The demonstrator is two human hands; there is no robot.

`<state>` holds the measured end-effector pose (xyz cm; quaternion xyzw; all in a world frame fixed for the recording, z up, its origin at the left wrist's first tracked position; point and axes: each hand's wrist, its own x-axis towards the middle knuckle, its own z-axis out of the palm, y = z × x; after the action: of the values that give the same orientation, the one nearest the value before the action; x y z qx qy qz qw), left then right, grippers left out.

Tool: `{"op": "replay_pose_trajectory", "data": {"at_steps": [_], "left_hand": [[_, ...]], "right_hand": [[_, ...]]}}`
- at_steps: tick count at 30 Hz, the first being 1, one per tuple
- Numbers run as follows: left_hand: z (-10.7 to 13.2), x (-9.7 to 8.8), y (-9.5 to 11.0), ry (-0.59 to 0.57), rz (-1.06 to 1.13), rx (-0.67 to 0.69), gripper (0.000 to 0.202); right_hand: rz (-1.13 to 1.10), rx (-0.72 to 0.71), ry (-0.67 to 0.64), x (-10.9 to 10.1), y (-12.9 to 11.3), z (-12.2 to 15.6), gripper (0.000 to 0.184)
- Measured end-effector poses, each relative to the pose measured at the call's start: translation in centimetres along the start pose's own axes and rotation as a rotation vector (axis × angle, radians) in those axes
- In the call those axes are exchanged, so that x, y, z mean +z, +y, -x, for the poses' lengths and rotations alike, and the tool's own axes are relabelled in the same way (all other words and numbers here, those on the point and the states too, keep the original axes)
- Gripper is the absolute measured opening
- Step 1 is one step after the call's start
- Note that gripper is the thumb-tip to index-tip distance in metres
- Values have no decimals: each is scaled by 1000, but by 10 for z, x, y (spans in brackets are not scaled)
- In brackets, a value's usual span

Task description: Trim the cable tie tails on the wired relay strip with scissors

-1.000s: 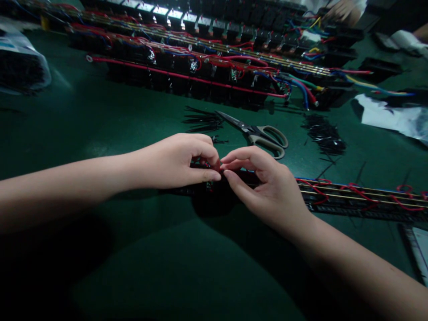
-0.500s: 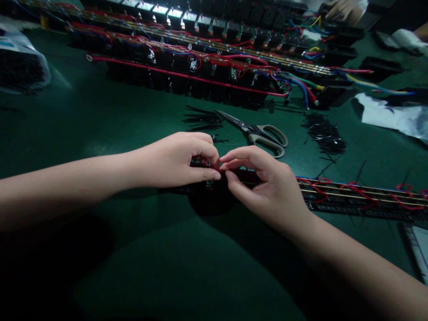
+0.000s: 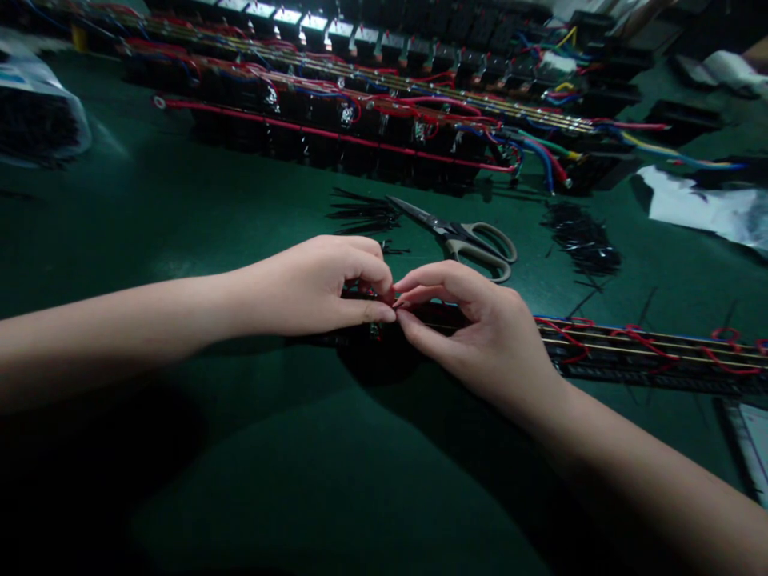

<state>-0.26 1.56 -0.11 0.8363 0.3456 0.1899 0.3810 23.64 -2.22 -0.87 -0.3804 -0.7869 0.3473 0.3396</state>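
Observation:
My left hand (image 3: pixel 336 284) is closed in a pinch over a long black strip (image 3: pixel 600 352) strung with red wires and yellowish rods. My right hand (image 3: pixel 480 320) pinches at the same spot from the right, fingertips meeting those of the left. Whatever lies between the fingers is hidden and too small to name; a bit of red shows beside them. Thin black tails, which look like cable ties (image 3: pixel 645 308), stick up from the strip. Just beyond the hands lie scissors (image 3: pixel 450 232) with grey-rimmed handles and a small bunch of black cable ties (image 3: pixel 363 212).
Behind stand rows of black wired units (image 3: pixel 336 120) with red, blue and yellow leads. A loose pile of black ties (image 3: pixel 582 240) lies right of the scissors. A clear bag (image 3: pixel 42 112) is at the left, white plastic (image 3: pixel 702 204) at the right. The tabletop (image 3: pixel 288 480) is green.
My right thumb has closed in against the left thumb tip, and the right hand has shifted slightly left. At the upper right, another person's hand has moved out of its former spot.

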Motion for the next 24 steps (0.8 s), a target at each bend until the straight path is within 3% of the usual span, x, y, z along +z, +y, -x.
{"op": "replay_pose_trajectory", "data": {"at_steps": [5,15,24], "left_hand": [[1,0,1,19,-11,1,15],[0,-1,3,7,9,-8,15],[1,3,5,8,30,-18,11]], "right_hand": [[92,-44,29,-1,0,1,11],[223,-137,-14,-2,3,2,15],[256,-110,18,0,3,4,13]]}}
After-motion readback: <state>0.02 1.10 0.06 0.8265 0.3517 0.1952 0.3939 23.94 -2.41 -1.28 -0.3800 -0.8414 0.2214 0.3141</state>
